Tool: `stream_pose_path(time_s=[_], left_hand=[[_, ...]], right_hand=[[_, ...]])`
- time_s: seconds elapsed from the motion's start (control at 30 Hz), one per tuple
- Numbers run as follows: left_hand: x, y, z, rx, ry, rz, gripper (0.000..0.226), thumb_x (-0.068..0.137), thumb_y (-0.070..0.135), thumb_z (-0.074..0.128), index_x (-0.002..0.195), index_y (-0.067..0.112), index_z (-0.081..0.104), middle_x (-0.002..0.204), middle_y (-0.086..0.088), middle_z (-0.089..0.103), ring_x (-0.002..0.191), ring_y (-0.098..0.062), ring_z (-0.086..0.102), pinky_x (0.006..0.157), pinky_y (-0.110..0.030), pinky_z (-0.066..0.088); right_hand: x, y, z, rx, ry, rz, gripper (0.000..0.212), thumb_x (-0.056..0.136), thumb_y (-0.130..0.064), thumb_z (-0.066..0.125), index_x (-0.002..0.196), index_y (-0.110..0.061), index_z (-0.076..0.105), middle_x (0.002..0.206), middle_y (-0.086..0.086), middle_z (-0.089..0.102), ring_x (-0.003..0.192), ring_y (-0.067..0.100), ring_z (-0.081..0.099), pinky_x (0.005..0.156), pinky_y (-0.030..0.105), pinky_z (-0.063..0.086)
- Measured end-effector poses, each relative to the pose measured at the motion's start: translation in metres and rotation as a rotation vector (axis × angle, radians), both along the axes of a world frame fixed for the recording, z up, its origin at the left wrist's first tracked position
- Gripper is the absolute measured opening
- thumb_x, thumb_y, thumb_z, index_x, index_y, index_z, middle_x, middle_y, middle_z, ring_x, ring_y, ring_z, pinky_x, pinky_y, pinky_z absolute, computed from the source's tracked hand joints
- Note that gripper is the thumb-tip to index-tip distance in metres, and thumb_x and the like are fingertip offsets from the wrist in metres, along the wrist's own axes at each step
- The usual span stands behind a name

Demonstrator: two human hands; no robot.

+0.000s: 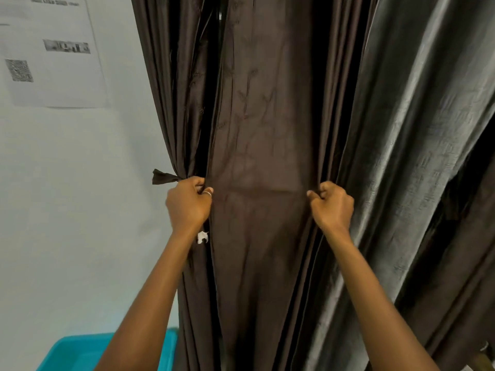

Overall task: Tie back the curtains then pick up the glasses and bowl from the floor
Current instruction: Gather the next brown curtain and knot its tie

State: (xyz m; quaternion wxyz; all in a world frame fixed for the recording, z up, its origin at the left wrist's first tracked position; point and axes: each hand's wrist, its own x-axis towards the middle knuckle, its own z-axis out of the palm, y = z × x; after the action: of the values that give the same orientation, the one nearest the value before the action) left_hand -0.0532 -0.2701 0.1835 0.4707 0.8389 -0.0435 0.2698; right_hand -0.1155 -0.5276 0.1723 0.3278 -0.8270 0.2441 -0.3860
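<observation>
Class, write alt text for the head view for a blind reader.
Two hands hold a brown curtain: the left hand grips a tie at its left edge, the right hand pinches its right edge. A grey curtain hangs to the right; a paper is on the wall.

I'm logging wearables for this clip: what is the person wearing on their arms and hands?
No sleeves, gloves, watch or bracelet show on either arm. The left hand wears a thin silver ring on one finger; the right hand shows no jewellery.
</observation>
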Motion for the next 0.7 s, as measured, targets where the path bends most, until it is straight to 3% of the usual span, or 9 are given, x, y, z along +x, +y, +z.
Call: stream_pose_path(time_s=[0.13,0.23,0.3,0.47,0.6,0.7], left_hand=[[0.008,0.008,-0.003,-0.003,-0.023,0.015,0.019,0.09,0.018,0.072,0.108,0.015,0.077,0.1,-0.002,0.077,0.096,-0.019,0.07,0.084,-0.021,0.045],[0.006,0.003,-0.008,0.004,-0.063,0.042,0.023,0.091,0.018,0.071,0.113,0.014,0.075,0.103,-0.006,0.077,0.098,-0.022,0.071,0.091,-0.028,0.049],[0.001,-0.004,-0.011,-0.003,-0.09,0.034,0.023,0.09,0.017,0.071,0.113,0.014,0.076,0.102,-0.006,0.077,0.097,-0.023,0.071,0.09,-0.026,0.048],[-0.017,-0.035,-0.017,0.029,-0.129,-0.069,0.023,0.089,0.02,0.071,0.112,0.02,0.076,0.096,0.002,0.078,0.091,-0.015,0.072,0.082,-0.018,0.048],[-0.023,-0.06,-0.018,0.013,-0.097,-0.148,0.024,0.089,0.021,0.071,0.113,0.022,0.076,0.096,0.005,0.078,0.09,-0.012,0.072,0.083,-0.022,0.054],[-0.022,-0.064,-0.018,0.013,-0.082,-0.187,0.022,0.09,0.019,0.069,0.11,0.023,0.077,0.089,0.005,0.077,0.081,-0.011,0.072,0.073,-0.018,0.053]], right_hand=[[-0.002,-0.006,-0.004,-0.007,-0.043,-0.011,0.045,0.092,-0.023,0.072,0.063,-0.02,0.039,0.054,-0.003,0.047,0.06,0.023,0.054,0.062,0.031,0.039],[-0.006,0.01,-0.011,-0.051,-0.094,-0.02,0.028,0.093,-0.021,0.069,0.074,-0.02,0.05,0.062,-0.001,0.056,0.069,0.03,0.063,0.066,0.04,0.054],[-0.008,0.023,-0.018,-0.13,-0.129,-0.006,0.016,0.094,-0.019,0.068,0.081,-0.017,0.058,0.068,0.004,0.063,0.069,0.03,0.065,0.065,0.041,0.056],[-0.004,0.064,-0.03,-0.369,-0.172,0.077,0.005,0.092,-0.015,0.066,0.089,-0.011,0.066,0.08,0.008,0.067,0.072,0.03,0.067,0.06,0.04,0.056],[0.003,0.093,-0.032,-0.398,-0.19,0.18,0.006,0.093,-0.011,0.065,0.087,-0.011,0.065,0.078,0.004,0.063,0.066,0.022,0.063,0.053,0.032,0.046],[0.01,0.1,-0.035,-0.377,-0.195,0.222,0.002,0.093,-0.011,0.067,0.091,-0.01,0.068,0.079,0.003,0.064,0.065,0.019,0.062,0.052,0.029,0.044]])
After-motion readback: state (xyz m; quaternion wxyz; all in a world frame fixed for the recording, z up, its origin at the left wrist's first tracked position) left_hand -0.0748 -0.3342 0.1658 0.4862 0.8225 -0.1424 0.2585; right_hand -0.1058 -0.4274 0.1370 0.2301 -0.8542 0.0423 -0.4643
